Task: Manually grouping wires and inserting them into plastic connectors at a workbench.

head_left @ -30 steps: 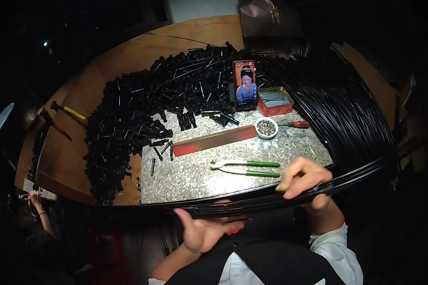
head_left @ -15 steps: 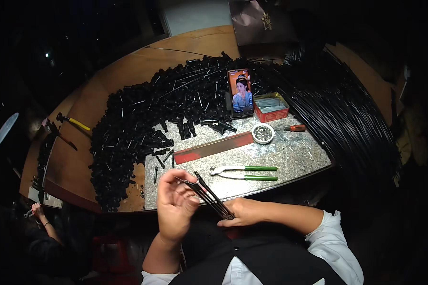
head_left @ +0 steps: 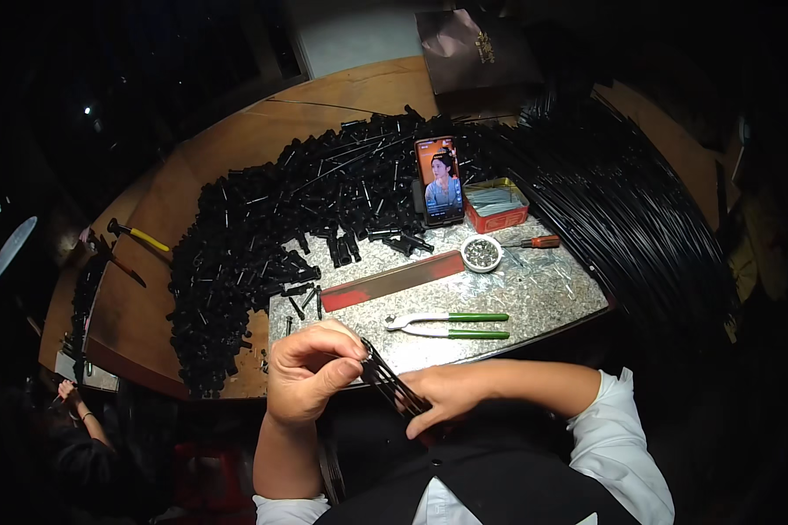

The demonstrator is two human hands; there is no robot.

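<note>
A small bundle of slim black rods [head_left: 389, 382] slants in front of me, just past the near edge of the stone slab. My left hand [head_left: 313, 367] is closed in a pinch at its upper end, thumb against the forefinger. Around the lower end, my right hand [head_left: 442, 391] holds the bundle with the thumb on the near side; some of its fingers are hidden. Beyond my hands, pincers [head_left: 477, 326] with green handles lie on the grey speckled slab [head_left: 359, 324].
A red-and-brown bar [head_left: 394, 280], a white bowl of small metal pieces [head_left: 481, 253], a screwdriver [head_left: 543, 241], a red tin [head_left: 496, 210] and a lit phone [head_left: 440, 181] stand beyond. Black parts [head_left: 245, 227] heap leftward; long black rods [head_left: 639, 192] lie right. A yellow-handled hammer [head_left: 144, 236] is far left.
My left hand has turned and closed its fingers at the bundle's upper end. My right hand's thumb has shifted lower, and the view has tilted slightly.
</note>
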